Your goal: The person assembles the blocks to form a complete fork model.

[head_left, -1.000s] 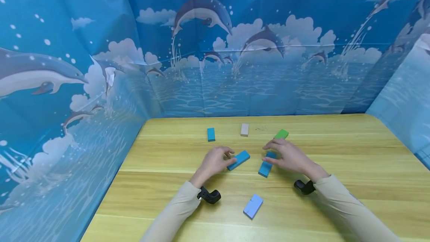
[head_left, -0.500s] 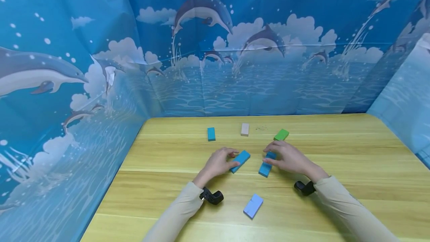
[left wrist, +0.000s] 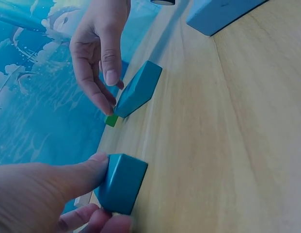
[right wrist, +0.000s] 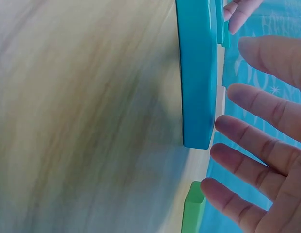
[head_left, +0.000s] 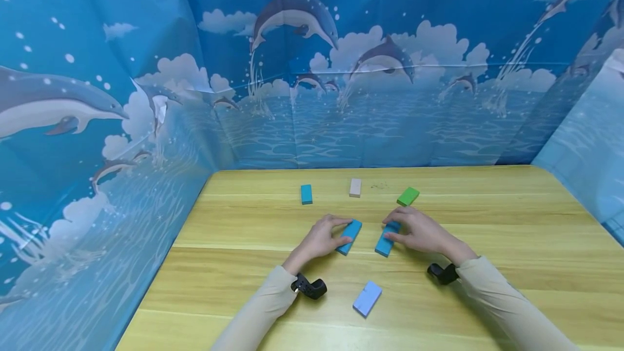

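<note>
My left hand [head_left: 319, 240] holds a blue block [head_left: 354, 227] that lies tilted on the wooden table. In the left wrist view, the thumb lies along one side of this block [left wrist: 123, 182], with fingers curled at its lower end. To the right, a second blue block [head_left: 383, 246] lies slanted, partly covered from above by my right hand [head_left: 419, 230]. The right wrist view has the fingers of that hand [right wrist: 266, 141] straight and spread beside this block [right wrist: 198, 77]. A green block [head_left: 408, 195] lies just beyond the right fingertips.
Nearer the front of the table [head_left: 487, 221] lies a lavender block [head_left: 367, 299]. Toward the back edge are another blue block [head_left: 306, 194] and a pale pinkish block [head_left: 355, 187]. A dolphin-print backdrop [head_left: 331, 123] rises behind the table and along its sides.
My left hand has shifted slightly right, and its blue block has turned more upright in the head view, toward the right block's slant. The right hand has dropped slightly nearer, uncovering more of the green block.
</note>
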Demonstrator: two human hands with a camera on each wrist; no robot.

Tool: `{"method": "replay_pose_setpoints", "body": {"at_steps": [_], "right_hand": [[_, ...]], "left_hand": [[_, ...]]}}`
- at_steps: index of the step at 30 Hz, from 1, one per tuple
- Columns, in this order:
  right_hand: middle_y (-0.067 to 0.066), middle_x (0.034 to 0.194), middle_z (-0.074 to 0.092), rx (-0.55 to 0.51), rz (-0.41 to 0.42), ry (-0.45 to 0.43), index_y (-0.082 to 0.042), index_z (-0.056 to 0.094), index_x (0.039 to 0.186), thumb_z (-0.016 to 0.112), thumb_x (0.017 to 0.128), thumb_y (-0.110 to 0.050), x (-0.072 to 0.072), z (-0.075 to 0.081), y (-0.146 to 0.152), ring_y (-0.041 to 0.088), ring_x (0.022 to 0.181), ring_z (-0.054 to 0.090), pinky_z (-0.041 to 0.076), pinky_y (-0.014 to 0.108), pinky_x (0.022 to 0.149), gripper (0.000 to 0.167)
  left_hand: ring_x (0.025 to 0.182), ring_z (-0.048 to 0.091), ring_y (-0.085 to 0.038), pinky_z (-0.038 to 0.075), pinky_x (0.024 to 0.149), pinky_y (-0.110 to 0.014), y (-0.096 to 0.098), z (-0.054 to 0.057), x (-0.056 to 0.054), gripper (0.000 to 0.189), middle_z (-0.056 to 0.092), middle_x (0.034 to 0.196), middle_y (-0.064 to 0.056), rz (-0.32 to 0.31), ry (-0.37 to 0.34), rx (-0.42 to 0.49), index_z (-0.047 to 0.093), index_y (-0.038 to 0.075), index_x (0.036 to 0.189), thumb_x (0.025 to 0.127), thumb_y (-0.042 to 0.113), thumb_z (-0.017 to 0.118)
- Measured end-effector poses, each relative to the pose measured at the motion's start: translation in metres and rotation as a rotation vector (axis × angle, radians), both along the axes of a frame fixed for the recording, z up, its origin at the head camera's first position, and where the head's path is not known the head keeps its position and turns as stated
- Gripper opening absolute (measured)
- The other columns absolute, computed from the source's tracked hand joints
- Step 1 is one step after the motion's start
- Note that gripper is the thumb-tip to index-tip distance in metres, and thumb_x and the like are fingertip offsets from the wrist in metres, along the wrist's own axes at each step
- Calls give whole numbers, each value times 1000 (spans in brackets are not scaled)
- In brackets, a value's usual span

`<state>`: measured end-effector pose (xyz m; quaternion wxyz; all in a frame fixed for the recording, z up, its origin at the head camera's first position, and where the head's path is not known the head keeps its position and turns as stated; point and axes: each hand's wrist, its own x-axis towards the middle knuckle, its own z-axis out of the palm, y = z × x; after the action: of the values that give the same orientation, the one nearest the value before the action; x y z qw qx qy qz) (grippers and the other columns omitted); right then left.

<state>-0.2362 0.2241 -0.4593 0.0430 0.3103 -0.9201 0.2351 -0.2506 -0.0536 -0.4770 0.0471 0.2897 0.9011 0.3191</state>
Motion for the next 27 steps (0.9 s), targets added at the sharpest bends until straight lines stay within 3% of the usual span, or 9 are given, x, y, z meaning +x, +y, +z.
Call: {"method": "replay_pose_setpoints", "body": {"at_steps": [6,10,16,21,27], "right_hand": [[4,111,61,-20,3,-4,-11,68,111,69,88,-32,0,-1,2,26,103,57,47,46,84,32],[3,112,61,-19,-1,-20,-11,68,112,69,88,-32,1,-1,4,24,104,56,46,44,85,32],[3,112,61,-20,-9,-21,-10,68,112,69,88,-29,1,-1,6,25,105,56,46,44,86,31],[4,113,61,-22,-10,-12,-9,68,112,69,88,-29,1,-2,6,26,106,56,46,44,86,31],[5,113,61,-31,-11,-6,-9,68,111,70,88,-28,1,-3,7,26,106,56,46,44,86,30]], "left_hand": [[128,41,-27,36,100,-41,-2,1,1,47,41,143,-10,-74,23,-53,50,14,139,95,29,59],[134,33,-24,33,103,-39,-8,5,-1,48,33,149,-7,-167,34,-140,44,14,143,99,31,52],[139,21,-16,31,104,-36,-16,14,-9,52,17,156,1,-302,-17,-282,31,17,149,101,30,47],[138,24,-14,34,102,-37,-17,15,-12,55,18,155,8,-300,-4,-341,30,23,150,100,38,46],[133,35,-17,44,88,-34,-15,9,-11,58,25,153,10,-237,78,-311,35,25,148,96,49,48]]}}
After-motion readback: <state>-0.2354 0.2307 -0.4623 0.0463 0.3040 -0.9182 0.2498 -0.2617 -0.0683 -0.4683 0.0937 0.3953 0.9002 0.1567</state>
